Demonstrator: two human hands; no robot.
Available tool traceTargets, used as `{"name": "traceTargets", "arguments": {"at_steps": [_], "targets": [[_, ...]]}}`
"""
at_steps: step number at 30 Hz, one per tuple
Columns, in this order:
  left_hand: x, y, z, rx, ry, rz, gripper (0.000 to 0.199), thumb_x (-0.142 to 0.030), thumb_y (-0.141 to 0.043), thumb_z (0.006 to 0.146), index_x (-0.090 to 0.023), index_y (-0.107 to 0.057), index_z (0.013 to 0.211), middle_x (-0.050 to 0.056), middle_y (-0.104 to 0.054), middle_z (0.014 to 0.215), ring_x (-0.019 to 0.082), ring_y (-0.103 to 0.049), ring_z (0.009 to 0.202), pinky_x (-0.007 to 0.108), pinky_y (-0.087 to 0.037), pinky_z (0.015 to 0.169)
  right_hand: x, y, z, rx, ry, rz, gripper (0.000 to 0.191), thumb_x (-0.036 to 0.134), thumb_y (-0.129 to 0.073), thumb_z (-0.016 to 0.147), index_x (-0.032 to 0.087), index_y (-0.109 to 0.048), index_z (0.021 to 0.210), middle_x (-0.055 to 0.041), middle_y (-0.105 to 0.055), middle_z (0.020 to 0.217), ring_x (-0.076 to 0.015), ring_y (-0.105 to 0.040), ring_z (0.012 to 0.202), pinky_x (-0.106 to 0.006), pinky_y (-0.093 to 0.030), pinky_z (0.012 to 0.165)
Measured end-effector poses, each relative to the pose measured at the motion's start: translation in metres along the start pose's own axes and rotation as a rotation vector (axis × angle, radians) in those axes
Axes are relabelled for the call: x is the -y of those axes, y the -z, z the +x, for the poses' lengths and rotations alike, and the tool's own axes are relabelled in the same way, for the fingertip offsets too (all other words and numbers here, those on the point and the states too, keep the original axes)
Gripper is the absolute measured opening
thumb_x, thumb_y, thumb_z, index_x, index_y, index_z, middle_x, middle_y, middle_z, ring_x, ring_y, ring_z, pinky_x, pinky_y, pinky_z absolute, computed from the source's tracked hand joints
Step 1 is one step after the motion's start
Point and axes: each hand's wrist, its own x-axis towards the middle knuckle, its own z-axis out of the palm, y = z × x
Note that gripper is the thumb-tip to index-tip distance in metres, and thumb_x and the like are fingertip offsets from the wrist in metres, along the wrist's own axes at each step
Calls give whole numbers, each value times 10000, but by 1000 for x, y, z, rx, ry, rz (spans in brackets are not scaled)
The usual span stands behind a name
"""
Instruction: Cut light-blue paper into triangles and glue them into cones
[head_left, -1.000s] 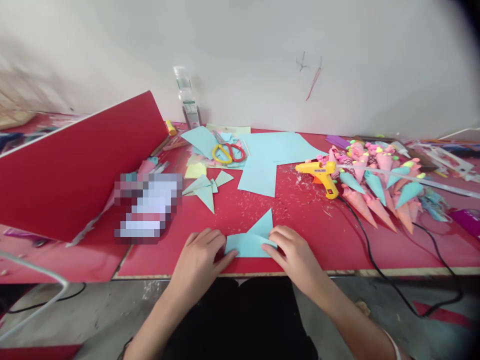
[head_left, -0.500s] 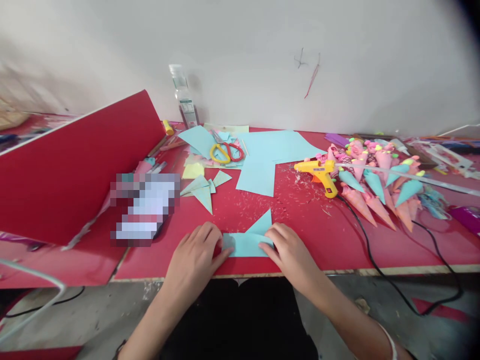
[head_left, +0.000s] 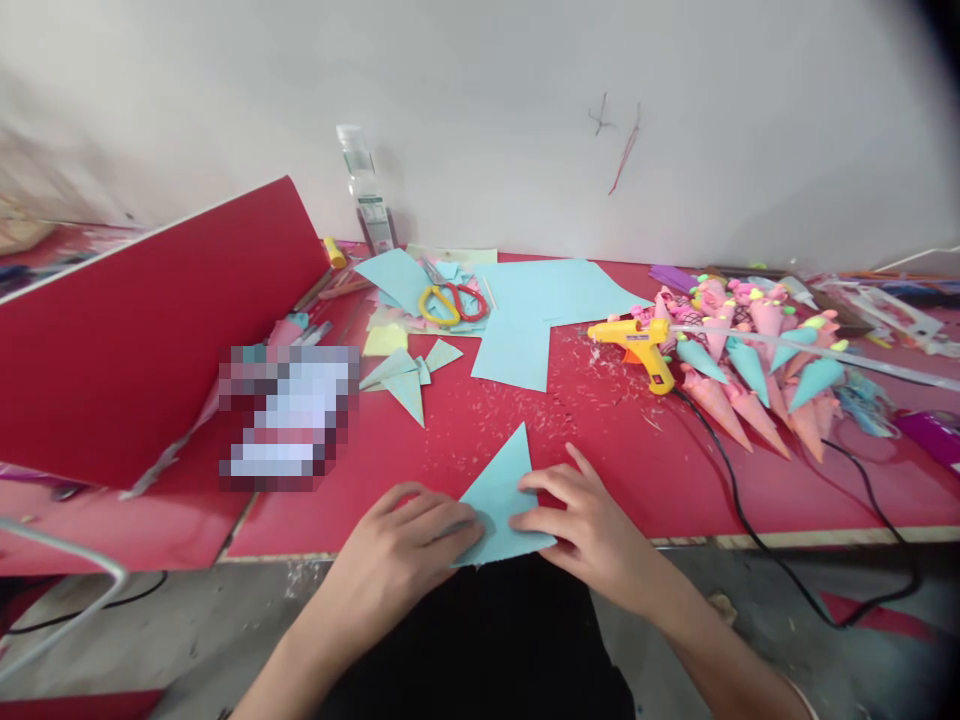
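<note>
A light blue sheet of paper (head_left: 496, 510), in a pointed, triangle-like shape, lies at the front edge of the table, its tip facing the wall and its lower edge overhanging. My left hand (head_left: 416, 535) is closed on the paper's left side, fingers on top; the thumb is mostly hidden. Over the right side my right hand (head_left: 589, 525) has its fingers apart, with some fingertips on the paper and one finger raised. Farther back are folded blue paper pieces (head_left: 406, 388) and a larger blue sheet (head_left: 514, 345). Scissors (head_left: 442, 305) with yellow and red handles rest among paper scraps.
A yellow glue gun (head_left: 637, 350) lies to the right, its black cord (head_left: 739, 500) hanging over the edge. Pink and blue cones (head_left: 750, 365) are piled behind it. On the left are a blurred-out phone (head_left: 296, 415) and a leaning red board (head_left: 165, 340). A bottle (head_left: 371, 205) stands near the wall.
The long flap across the paper's front has opened out toward me, and the paper is nearer the edge. My right hand's pinch has loosened and its fingers have spread.
</note>
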Motion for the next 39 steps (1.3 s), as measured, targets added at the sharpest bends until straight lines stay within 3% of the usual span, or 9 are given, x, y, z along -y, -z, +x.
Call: {"name": "traceTargets", "arguments": {"at_steps": [2, 6, 11, 18, 25, 29, 32, 35, 39], "targets": [[-4, 1, 0, -26, -35, 51, 252, -221, -359, 913, -198, -579, 1034, 12, -658, 940, 170, -580, 801, 336, -395, 778, 2, -1, -1, 3, -7, 0, 243, 98, -536, 767, 267, -601, 930, -2, -535, 1036, -150, -499, 955, -498, -86, 1046], [-9, -2, 4, -40, -29, 39, 317, -193, -278, 930, -175, -586, 999, 27, -652, 892, 165, -572, 768, 322, -405, 743, 5, -4, 1, -24, -6, 53, 210, 83, -547, 741, 242, -607, 864, 9, -530, 883, -134, -491, 856, -392, -271, 984], [-2, -10, 3, -60, 85, -31, 224, -299, -422, 887, -195, -597, 793, 6, -632, 754, 149, -542, 656, 283, -385, 615, 5, -8, 3, -63, -57, 125, 55, 196, -562, 802, 211, -604, 770, 2, -532, 805, -139, -478, 802, -317, -371, 832], [6, -19, -4, -148, 236, 60, 244, -339, -509, 837, -167, -558, 671, 11, -594, 677, 134, -519, 619, 265, -385, 598, 6, -17, 9, -145, -233, 144, 161, 292, -561, 808, 180, -523, 699, -16, -533, 757, -157, -482, 745, -284, -397, 675], [6, -17, -1, -44, 383, 145, 310, -396, -462, 847, -164, -503, 645, 23, -555, 698, 132, -508, 592, 243, -401, 517, 8, -22, 9, -228, -296, -40, 164, 306, -518, 830, 185, -518, 719, -39, -540, 751, -175, -491, 721, -289, -414, 629], [7, -14, -1, -33, 339, 150, 209, -327, -441, 865, -169, -548, 950, 66, -560, 951, 157, -565, 740, 244, -450, 576, 6, -23, 8, -219, -284, -92, 154, 292, -499, 840, 186, -516, 729, -48, -544, 759, -178, -505, 720, -284, -419, 609], [8, -6, 1, 19, 177, 207, 427, -118, -390, 856, -292, -397, 1246, 81, -430, 1244, 163, -551, 861, 278, -461, 690, 4, -23, 8, -203, -274, -74, 136, 276, -489, 845, 185, -506, 745, -46, -540, 772, -178, -507, 736, -285, -424, 622], [8, 5, 8, 177, -17, 294, 552, -31, -402, 811, -392, -415, 1228, 20, -388, 1334, 192, -527, 926, 335, -427, 770, 3, -23, 8, -188, -271, -52, 116, 261, -501, 838, 185, -494, 751, -41, -536, 787, -178, -509, 760, -289, -430, 645], [7, 12, 15, 288, -135, 294, 453, -105, -458, 833, -347, -453, 1215, -11, -474, 1290, 193, -512, 985, 318, -383, 802, 3, -22, 9, -184, -267, -48, 112, 251, -520, 827, 182, -490, 743, -39, -537, 791, -178, -513, 766, -290, -436, 657]]}}
